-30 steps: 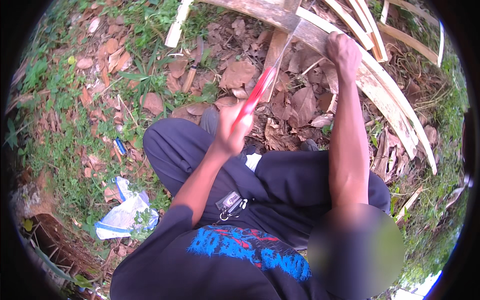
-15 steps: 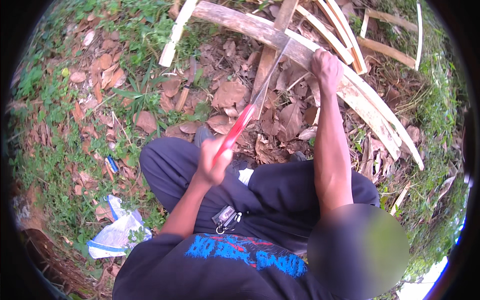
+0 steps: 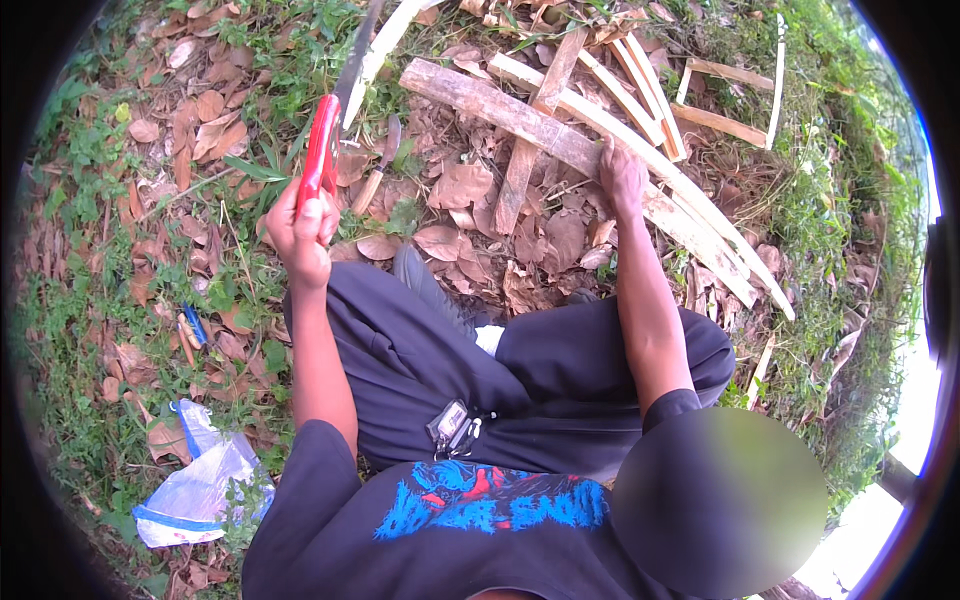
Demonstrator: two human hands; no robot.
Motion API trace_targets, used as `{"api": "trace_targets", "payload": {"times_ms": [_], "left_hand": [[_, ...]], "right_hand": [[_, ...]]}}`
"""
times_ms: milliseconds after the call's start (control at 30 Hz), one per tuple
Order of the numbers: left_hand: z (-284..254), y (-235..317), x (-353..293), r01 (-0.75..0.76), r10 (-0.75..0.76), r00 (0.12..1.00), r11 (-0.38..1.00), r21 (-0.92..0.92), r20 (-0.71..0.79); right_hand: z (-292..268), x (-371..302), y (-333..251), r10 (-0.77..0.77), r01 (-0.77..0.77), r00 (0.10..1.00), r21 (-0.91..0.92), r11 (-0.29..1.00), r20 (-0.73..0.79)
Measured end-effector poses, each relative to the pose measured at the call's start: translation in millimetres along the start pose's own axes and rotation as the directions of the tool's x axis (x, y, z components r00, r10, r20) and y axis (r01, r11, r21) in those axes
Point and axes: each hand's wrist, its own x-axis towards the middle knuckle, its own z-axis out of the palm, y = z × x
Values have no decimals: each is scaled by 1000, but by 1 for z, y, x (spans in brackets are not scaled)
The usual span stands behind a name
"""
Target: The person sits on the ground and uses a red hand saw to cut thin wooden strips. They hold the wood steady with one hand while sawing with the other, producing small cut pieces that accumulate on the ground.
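My left hand (image 3: 302,230) is raised over my left knee, its fingers closed round the red handle of a handsaw (image 3: 322,145). The saw's dark blade points upward and away from me, apart from the wood, and runs out at the top edge. My right hand (image 3: 625,180) grips a rough wooden plank (image 3: 500,112) near its middle. That plank lies slanting across another weathered board (image 3: 520,170) on the ground. A long pale wood strip (image 3: 690,195) runs just behind my right hand.
A curved knife (image 3: 372,188) with a wooden handle lies on leaves left of the boards. Several pale strips (image 3: 640,90) and a joined wooden frame (image 3: 728,122) are at far right. A crumpled plastic bag (image 3: 205,490) and a small blue object (image 3: 194,325) lie on the left.
The handsaw has come off the plank, where its blade lay across the wood. My left hand has swung it up and to the left. My right hand stays on the plank.
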Motion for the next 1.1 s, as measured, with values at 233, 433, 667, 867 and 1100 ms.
{"api": "trace_targets", "payload": {"times_ms": [233, 433, 667, 867, 1100], "left_hand": [[-4, -10, -13, -93, 97, 977, 995, 28, -190], [1, -7, -10, 163, -178, 960, 983, -85, -217], [-6, -9, -6, 284, -359, 896, 916, -284, -263], [-9, -10, -8, 270, -360, 893, 909, -318, -270], [-5, -13, -11, 262, -350, 903, 909, -325, -249]], "right_hand": [[-21, -39, 8, -236, 235, 972, 59, 970, 4], [-26, -48, 1, -278, 277, 958, 31, 960, 74], [-25, -46, 4, -245, 242, 968, 58, 969, 53], [-56, -36, 2, -201, 205, 973, -20, 979, 115], [-71, 2, -5, -14, 19, 994, -46, 999, 105]]}}
